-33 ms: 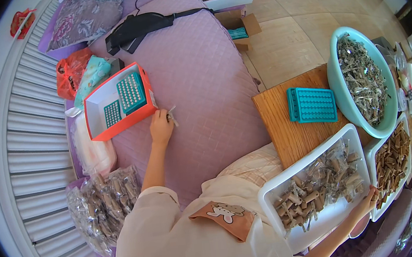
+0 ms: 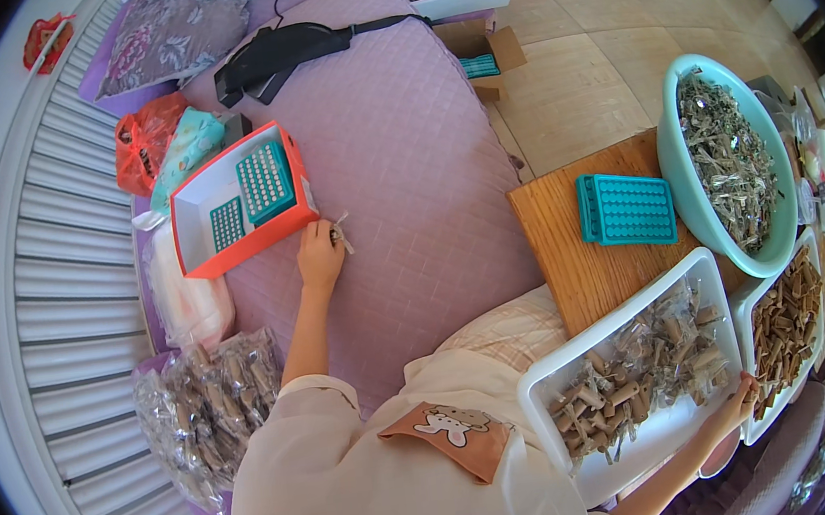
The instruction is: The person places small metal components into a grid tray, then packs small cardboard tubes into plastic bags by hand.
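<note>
Left hand (image 2: 320, 254) pinching small wrapped piece (image 2: 340, 233), resting just beside orange tray (image 2: 194, 265), at its right lower corner. Right hand (image 2: 742, 396) gripping white bin (image 2: 547, 384) rim, well apart from tray.

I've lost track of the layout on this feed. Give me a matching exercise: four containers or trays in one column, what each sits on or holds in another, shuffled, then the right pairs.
Things:
1. orange box
2. teal basin
3. teal grid tray
4. white tub

Places or contents:
A. lies flat on the wooden board
B. holds two teal grid trays, beside the left hand
C. heaped with grey-green stalks
D. holds short brown rolls, right hand at its edge

Pairs: 1-B, 2-C, 3-A, 4-D
</note>
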### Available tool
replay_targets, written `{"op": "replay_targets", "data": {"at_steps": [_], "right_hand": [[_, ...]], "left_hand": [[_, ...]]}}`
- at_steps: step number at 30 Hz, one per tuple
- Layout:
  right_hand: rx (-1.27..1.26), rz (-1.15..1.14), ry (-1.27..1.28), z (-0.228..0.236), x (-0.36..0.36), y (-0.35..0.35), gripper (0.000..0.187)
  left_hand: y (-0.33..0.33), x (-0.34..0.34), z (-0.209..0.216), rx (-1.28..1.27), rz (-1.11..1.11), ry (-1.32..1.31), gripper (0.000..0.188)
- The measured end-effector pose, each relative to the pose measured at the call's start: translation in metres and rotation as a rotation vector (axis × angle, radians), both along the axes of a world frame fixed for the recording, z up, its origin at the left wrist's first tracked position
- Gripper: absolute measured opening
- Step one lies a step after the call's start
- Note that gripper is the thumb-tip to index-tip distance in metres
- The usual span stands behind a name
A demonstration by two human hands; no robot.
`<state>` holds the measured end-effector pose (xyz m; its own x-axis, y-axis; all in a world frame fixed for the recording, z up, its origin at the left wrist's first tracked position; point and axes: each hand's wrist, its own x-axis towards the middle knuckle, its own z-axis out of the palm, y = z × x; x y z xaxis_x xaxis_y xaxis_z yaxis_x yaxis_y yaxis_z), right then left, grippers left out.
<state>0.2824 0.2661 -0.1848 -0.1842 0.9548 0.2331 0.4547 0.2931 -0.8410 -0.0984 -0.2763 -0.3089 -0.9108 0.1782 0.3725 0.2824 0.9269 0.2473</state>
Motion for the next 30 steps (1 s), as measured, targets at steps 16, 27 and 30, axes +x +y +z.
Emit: {"op": "replay_targets", "data": {"at_steps": [16,27,30], "right_hand": [[0.005,0.048,0.067,-0.001,-0.004,0.002,0.022],[0.006,0.028,0.04,0.003,-0.005,-0.005,0.027],[-0.014,0.008,0.043,0.006,-0.004,-0.007,0.028]], "left_hand": [[0.033,-0.017,0.017,0.027,-0.143,0.025,0.014],[0.025,-0.023,0.066,0.184,-0.074,0.039,0.013],[-0.005,-0.045,0.087,0.671,0.08,0.015,0.016]]}}
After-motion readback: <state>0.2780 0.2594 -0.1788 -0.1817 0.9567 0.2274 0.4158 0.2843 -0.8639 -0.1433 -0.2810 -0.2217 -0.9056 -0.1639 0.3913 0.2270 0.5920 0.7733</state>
